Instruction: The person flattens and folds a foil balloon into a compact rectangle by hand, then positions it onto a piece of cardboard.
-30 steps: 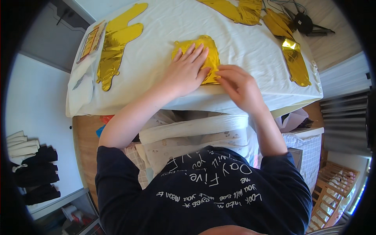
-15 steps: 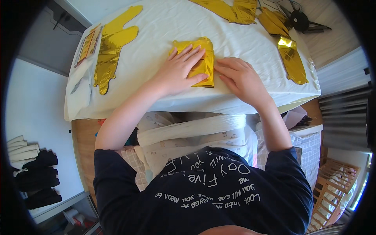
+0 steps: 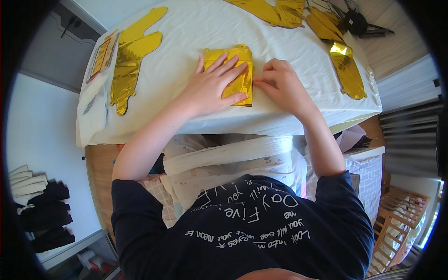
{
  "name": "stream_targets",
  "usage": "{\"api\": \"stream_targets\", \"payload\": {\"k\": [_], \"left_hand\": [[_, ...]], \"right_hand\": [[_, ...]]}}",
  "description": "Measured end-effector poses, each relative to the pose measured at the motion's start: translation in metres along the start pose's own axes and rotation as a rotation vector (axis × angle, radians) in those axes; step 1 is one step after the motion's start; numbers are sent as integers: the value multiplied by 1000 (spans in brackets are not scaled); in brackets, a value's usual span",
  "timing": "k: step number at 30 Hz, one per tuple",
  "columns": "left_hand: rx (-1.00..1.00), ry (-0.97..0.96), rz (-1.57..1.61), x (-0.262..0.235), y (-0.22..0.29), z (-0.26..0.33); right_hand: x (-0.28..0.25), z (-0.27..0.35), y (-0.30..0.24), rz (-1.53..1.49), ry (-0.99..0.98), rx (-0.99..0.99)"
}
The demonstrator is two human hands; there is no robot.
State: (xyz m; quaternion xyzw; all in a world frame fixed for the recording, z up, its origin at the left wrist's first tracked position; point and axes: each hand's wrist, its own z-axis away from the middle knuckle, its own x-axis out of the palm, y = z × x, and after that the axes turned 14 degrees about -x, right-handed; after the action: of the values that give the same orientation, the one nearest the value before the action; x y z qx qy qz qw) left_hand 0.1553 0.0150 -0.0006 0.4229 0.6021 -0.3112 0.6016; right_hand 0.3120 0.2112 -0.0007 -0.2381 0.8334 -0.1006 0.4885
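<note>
A flat, folded gold foil balloon lies on the white-covered table in front of me. My left hand rests flat on top of it, fingers spread, covering much of its surface. At its right edge, my right hand pinches with thumb and forefinger, the tips meeting the foil's border. The other fingers of that hand are curled. Farther left lies another limp gold foil balloon, spread out. Two more gold foil pieces, one at the back and one folded over at the right, lie beyond my hands.
The white cloth covers the table and hangs over its front edge. A printed packet and clear plastic wrapping lie at the left edge. A black device with a cable sits at the back right. A wooden slatted frame stands lower right.
My right hand has gone from loosely extended fingers to a pinch at the foil's right edge. The left thumb side and folded balloon have shifted very slightly; the left hand stays pressed flat.
</note>
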Motion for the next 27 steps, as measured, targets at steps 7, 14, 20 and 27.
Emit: {"api": "stream_targets", "payload": {"k": [7, 14, 20, 27], "left_hand": [[-9, 5, -13, 4, 0, -1], [15, 60, -34, 10, -2, -2], [-1, 42, -37, 7, 0, -2], [-12, 33, -25, 6, 1, 0]], "right_hand": [[11, -12, -5, 36, 63, 164], [19, -17, -10, 91, 198, 308], [19, -16, -7, 109, 182, 308], [7, -21, -5, 50, 75, 309]]}}
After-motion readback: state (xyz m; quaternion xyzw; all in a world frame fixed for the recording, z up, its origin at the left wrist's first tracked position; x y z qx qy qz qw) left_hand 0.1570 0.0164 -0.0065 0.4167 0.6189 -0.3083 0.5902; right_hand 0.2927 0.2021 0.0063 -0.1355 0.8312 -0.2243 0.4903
